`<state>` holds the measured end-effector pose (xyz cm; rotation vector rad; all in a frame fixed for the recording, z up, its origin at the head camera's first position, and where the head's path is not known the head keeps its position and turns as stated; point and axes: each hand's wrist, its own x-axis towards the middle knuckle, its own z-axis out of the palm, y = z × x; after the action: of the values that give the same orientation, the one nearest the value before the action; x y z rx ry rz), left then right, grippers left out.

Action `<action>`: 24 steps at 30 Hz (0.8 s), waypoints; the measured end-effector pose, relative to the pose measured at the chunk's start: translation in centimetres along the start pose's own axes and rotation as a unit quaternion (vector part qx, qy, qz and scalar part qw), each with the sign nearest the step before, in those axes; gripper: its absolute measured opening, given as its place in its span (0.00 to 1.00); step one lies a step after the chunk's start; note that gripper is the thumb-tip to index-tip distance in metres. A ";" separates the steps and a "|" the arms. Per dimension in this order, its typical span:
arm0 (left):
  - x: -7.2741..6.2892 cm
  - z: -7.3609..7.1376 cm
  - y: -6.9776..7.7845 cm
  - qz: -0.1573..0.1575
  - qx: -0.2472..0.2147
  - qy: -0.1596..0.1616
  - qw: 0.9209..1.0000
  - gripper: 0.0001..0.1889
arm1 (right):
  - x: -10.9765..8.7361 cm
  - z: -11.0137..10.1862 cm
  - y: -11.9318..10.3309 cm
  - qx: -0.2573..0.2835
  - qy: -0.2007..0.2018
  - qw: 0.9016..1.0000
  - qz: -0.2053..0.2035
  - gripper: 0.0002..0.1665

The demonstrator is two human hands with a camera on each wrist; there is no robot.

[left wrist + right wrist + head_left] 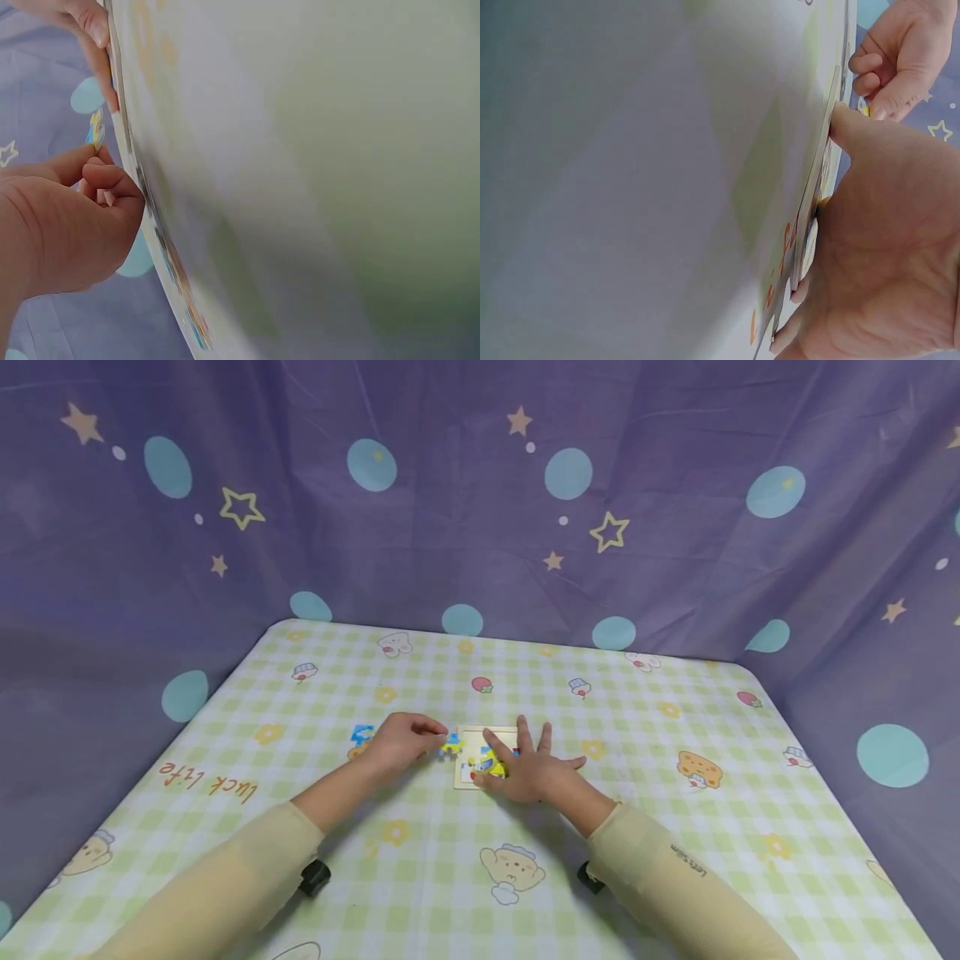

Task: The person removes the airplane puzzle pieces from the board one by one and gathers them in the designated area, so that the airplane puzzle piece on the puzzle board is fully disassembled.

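Note:
Between thumb and fingertips my left hand pinches a small blue and yellow jigsaw piece, just off the left edge of a pale wooden puzzle tray. The piece stands out past the fingertips in the left wrist view. My right hand lies with spread fingers over the tray's right side. Beneath it, yellow and blue puzzle pieces show in the tray's lower part, partly hidden by the hand. In the right wrist view, the thumb of the right hand rests at the tray's edge.
Left of the left hand lies a blue puzzle piece, with an orange-brown piece partly behind the wrist. A green checked cloth with cartoon prints covers the table. Purple curtain hangs along its back and sides.

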<state>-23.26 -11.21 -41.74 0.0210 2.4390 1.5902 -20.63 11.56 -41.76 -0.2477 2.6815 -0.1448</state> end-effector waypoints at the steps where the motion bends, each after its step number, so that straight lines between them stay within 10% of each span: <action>1: -0.1 -0.3 -0.2 -0.001 0.001 0.001 1.000 0.07 | 0.2 0.1 0.1 -0.001 -0.002 1.000 0.002 0.51; 24: -2.0 -5.8 -2.8 -0.007 -0.018 0.004 1.000 0.15 | -0.7 -0.4 0.1 0.003 0.002 1.000 -0.014 0.50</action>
<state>-22.15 -17.83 -41.70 -0.0076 2.4098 1.6320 -20.16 11.78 -41.13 -0.2830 2.6829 -0.1618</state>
